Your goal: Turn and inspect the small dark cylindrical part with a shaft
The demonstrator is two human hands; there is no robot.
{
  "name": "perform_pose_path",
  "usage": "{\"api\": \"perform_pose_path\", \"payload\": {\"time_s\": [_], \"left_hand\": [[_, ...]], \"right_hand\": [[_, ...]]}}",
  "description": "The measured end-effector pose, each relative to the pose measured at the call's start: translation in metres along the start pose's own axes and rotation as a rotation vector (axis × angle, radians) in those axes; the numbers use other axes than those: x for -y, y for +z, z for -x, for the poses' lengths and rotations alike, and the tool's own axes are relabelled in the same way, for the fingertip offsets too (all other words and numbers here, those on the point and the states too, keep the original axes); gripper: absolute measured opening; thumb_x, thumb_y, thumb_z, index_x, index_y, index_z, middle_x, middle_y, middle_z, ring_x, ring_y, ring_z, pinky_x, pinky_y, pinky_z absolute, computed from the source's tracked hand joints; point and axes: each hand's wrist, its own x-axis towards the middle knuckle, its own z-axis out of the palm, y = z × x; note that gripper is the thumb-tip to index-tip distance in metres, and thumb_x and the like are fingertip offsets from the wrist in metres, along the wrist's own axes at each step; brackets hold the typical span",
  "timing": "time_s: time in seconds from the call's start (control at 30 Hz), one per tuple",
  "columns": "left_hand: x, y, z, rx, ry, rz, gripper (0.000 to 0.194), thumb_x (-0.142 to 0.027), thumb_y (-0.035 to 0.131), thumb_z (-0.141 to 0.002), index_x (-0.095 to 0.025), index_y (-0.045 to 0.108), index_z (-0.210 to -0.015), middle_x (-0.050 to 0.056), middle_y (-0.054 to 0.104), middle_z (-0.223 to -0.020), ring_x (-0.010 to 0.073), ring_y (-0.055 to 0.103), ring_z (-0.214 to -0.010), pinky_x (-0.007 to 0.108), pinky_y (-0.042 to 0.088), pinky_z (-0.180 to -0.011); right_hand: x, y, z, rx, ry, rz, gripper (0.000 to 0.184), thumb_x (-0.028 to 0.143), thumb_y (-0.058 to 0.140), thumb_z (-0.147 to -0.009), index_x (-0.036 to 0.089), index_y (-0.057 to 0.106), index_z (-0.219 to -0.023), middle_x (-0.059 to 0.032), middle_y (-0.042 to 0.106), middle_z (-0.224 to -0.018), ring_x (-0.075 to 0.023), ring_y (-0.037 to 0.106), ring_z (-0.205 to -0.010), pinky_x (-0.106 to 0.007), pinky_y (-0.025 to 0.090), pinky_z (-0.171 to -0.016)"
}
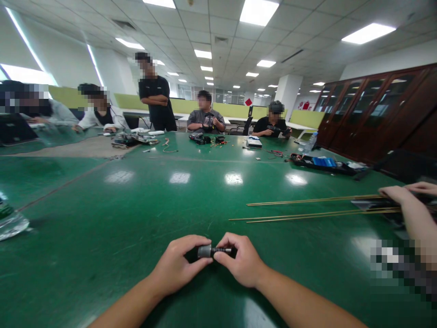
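Observation:
Near the front of the table, both hands meet on one small part. My left hand [179, 262] pinches its grey metal cylinder [205, 251] between thumb and fingers. From the cylinder's right side a thin dark ribbed shaft [221, 250] sticks out, like a screw or a spring; I cannot tell which. Thumb and index finger of my right hand [241, 259] close on this shaft. A dark end shows inside the right hand's curl. The part lies level, roughly left to right, just above the green table top [129, 218].
Long thin brass-coloured rods [300, 200] reach in from the right, by another person's hands [398, 193]. A clear plastic bottle [13, 223] is at the left edge. A black tray of parts [324, 164] lies farther back right. Several people are around the far side, among tools and parts.

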Motion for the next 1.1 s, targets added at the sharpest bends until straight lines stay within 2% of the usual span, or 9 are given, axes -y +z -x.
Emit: {"api": "perform_pose_path", "payload": {"time_s": [0.77,1.1], "left_hand": [[0.0023,-0.0003,0.0005,-0.014,0.015,-0.020,0.033,-0.031,0.076,-0.081,-0.029,0.066,-0.113,0.001,0.073,-0.105,0.0178,0.069,-0.097,0.030,0.056,-0.088],[0.0006,-0.0022,-0.0012,-0.013,0.028,-0.013,0.031,-0.031,0.075,-0.083,-0.025,0.068,-0.112,0.005,0.073,-0.104,0.0204,0.070,-0.097,0.031,0.057,-0.087]], "right_hand": [[-0.0009,-0.0004,0.0015,-0.011,-0.003,0.028,0.006,0.024,0.068,-0.083,0.018,0.065,-0.085,0.0029,0.060,-0.070,-0.0127,0.052,-0.064,-0.024,0.038,-0.061],[0.0022,-0.0014,0.0014,-0.017,-0.001,0.019,0.005,0.022,0.067,-0.083,0.018,0.064,-0.084,0.0036,0.058,-0.068,-0.0121,0.051,-0.063,-0.023,0.037,-0.059]]}}
